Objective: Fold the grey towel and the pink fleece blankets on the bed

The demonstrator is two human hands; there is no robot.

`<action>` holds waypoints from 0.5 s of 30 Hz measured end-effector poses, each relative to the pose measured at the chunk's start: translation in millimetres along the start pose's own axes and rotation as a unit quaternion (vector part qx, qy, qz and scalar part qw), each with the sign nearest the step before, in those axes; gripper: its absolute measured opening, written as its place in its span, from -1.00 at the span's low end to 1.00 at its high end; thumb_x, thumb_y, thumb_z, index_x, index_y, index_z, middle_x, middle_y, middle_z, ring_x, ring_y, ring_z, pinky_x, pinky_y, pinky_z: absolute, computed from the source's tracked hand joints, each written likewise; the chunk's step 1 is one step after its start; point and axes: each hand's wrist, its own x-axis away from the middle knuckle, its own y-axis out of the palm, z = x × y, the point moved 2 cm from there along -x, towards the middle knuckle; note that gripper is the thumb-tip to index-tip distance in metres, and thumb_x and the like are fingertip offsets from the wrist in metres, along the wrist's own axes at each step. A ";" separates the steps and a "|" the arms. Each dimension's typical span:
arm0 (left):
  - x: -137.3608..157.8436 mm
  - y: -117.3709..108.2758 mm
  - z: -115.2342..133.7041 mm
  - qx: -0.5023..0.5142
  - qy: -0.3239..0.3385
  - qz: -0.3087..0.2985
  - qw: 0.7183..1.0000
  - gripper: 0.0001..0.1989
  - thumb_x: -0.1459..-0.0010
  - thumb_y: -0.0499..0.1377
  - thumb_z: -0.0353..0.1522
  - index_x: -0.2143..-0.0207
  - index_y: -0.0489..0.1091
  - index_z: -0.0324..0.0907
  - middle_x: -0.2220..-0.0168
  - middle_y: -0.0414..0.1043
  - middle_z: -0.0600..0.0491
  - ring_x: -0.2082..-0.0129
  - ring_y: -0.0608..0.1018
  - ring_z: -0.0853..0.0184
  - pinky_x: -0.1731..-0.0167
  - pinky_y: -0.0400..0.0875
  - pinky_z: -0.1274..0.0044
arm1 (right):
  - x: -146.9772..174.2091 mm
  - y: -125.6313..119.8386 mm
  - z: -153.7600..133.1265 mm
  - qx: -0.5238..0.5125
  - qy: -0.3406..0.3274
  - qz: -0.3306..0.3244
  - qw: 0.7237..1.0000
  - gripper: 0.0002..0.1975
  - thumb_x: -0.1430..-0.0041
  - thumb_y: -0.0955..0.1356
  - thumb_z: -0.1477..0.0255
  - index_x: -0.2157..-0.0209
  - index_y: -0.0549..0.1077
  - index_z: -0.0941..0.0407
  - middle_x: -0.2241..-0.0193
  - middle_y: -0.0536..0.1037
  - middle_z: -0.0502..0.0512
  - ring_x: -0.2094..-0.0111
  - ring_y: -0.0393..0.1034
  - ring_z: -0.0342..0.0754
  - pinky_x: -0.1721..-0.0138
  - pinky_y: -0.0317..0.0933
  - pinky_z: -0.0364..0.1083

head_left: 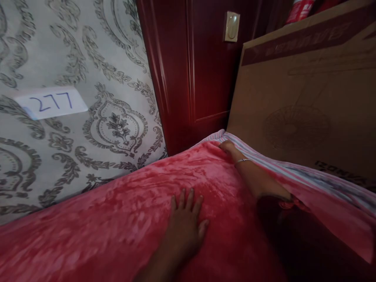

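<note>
A red plush blanket (126, 219) with a soft, marbled nap covers the bed below me. My left hand (186, 225) lies flat on it near the middle, fingers spread, holding nothing. At the blanket's far corner, my right hand (227, 147), with a thin bracelet at the wrist, is closed on the edge; its fingertips are partly hidden. A striped sheet (261, 158) in pink, white and blue shows along the right side and at the far corner, under the blanket.
Grey patterned wallpaper (120, 121) with a paper marked 277 (55, 102) borders the left side. Ahead stands a dark red wooden panel (208, 70) with a switch (232, 26). A large cardboard box (296, 90) leans at the right, with a red can (299, 11) behind its top.
</note>
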 end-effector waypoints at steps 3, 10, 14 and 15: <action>0.4 -1.3 1.1 0.004 0.002 -0.004 1.000 -0.33 -0.33 -0.03 -0.06 -0.42 0.00 -0.01 -0.47 -0.23 -0.04 -0.45 -0.19 -0.08 -0.33 -0.22 -0.13 | -0.6 -14.2 -3.2 0.017 0.029 0.057 0.998 -0.65 -0.30 0.28 0.45 -0.04 0.50 0.28 0.07 0.58 0.40 0.01 0.49 0.21 0.09 0.36 0.00; 0.8 1.2 -0.5 0.008 0.002 -0.001 1.000 -0.33 -0.32 -0.01 -0.06 -0.42 0.00 0.00 -0.47 -0.23 -0.04 -0.45 -0.19 -0.08 -0.33 -0.22 -0.14 | -0.8 -1.3 5.4 0.027 0.008 0.062 0.998 -0.60 -0.34 0.15 0.56 -0.07 0.47 0.33 -0.02 0.53 0.45 -0.07 0.44 0.19 -0.05 0.29 0.03; -1.4 0.1 -0.4 0.007 0.002 -0.006 1.000 -0.33 -0.33 -0.02 -0.05 -0.42 0.01 0.00 -0.47 -0.24 -0.04 -0.45 -0.19 -0.08 -0.32 -0.22 -0.14 | -4.5 7.6 16.2 0.026 -0.041 0.010 0.999 -0.65 -0.28 0.26 0.54 -0.02 0.55 0.25 0.00 0.58 0.29 -0.06 0.46 0.12 -0.09 0.28 -0.04; -1.9 -0.4 -0.3 0.005 0.001 -0.009 1.000 -0.33 -0.33 -0.03 -0.06 -0.42 0.01 0.00 -0.47 -0.25 -0.04 -0.45 -0.20 -0.08 -0.33 -0.22 -0.14 | -4.6 4.1 19.2 0.026 -0.055 0.006 0.998 -0.62 -0.27 0.25 0.54 -0.06 0.53 0.22 -0.03 0.58 0.25 -0.07 0.46 0.09 -0.10 0.28 -0.05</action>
